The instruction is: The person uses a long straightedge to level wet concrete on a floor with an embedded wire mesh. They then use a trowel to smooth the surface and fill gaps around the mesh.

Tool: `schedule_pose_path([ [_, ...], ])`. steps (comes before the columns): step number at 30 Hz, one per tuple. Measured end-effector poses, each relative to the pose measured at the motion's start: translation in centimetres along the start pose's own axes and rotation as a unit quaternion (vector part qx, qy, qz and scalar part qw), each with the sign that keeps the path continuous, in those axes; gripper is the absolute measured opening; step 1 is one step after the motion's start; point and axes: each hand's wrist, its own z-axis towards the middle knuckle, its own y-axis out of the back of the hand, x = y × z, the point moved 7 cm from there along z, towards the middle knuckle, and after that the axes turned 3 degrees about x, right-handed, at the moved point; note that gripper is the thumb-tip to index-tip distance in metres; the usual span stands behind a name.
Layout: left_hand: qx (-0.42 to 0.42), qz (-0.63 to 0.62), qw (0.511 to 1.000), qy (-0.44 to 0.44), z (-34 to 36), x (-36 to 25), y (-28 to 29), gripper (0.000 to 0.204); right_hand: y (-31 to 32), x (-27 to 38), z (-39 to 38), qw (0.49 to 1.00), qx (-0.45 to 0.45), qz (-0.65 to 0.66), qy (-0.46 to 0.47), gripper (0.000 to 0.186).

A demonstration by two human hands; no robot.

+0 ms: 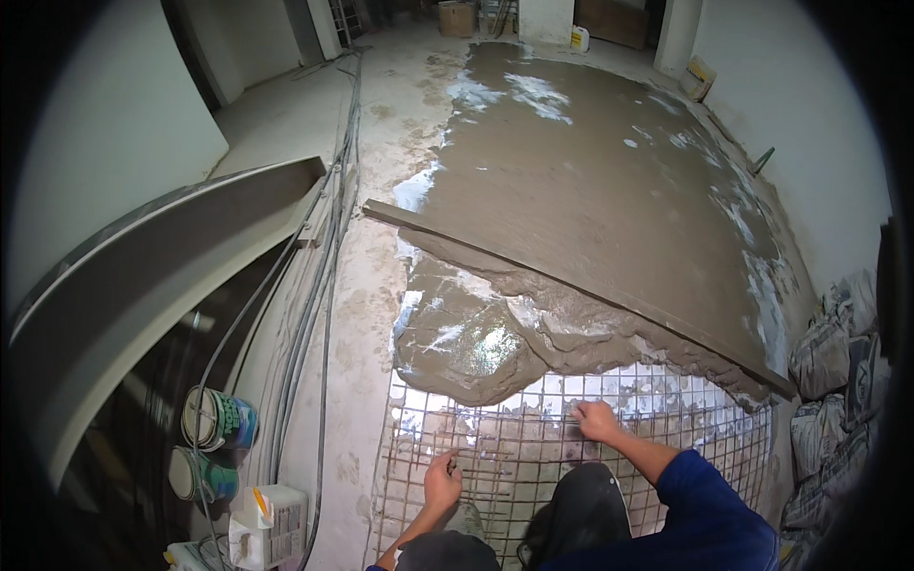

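Note:
Steel wire mesh (pixel 533 476) lies over the floor in front of me, under both my hands. My right hand (pixel 597 420) is closed at the mesh, its fingers curled at a bar near the wet mortar's edge. Lower and to the left, my left hand (pixel 444 478) is closed above the mesh; a small dark bit shows at its fingertips, too small to name. Grey wet mortar (pixel 581 181) covers the floor beyond, smooth at the far side and lumpy at its near edge (pixel 476 366). A long straightedge (pixel 571 285) rests slantwise across it.
Cables (pixel 328 228) run along the left, beside a curved panel edge (pixel 190 209) and a dark opening. Paint buckets (pixel 217 419) and a white container (pixel 271 523) stand at lower left. Filled sacks (pixel 824 362) line the right wall. A yellow-white jug (pixel 580 38) stands far off.

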Motion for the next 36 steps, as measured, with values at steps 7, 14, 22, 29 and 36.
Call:
schedule_pose_path([
  [7, 0.032, 0.025, 0.999, -0.002, 1.0, 2.3, 0.0, 0.04, -4.4, -10.4, -14.2, 0.978, -0.01, 0.067, -0.198, 0.034],
  [14, 0.038, 0.055, 0.995, -0.08, 8.5, -1.3, 3.5, 0.039, -8.4, -14.7, -24.0, 0.95, 0.048, 0.049, -0.305, 0.025],
  [22, 0.207, 0.031, 0.95, -0.233, 16.9, -18.9, 3.0, 0.036, 6.1, -13.5, -26.8, 0.891, -0.248, 0.167, -0.342, 0.034],
  [29, 0.392, -0.013, 0.813, -0.431, 10.2, -36.6, -7.3, 0.038, 21.3, 2.1, -15.8, 0.976, -0.123, 0.182, -0.014, 0.045],
  [36, 0.526, 0.026, 0.802, -0.282, 6.8, -39.9, -4.3, 0.027, 23.1, 13.4, -12.9, 0.964, 0.055, 0.245, 0.092, 0.066],
])
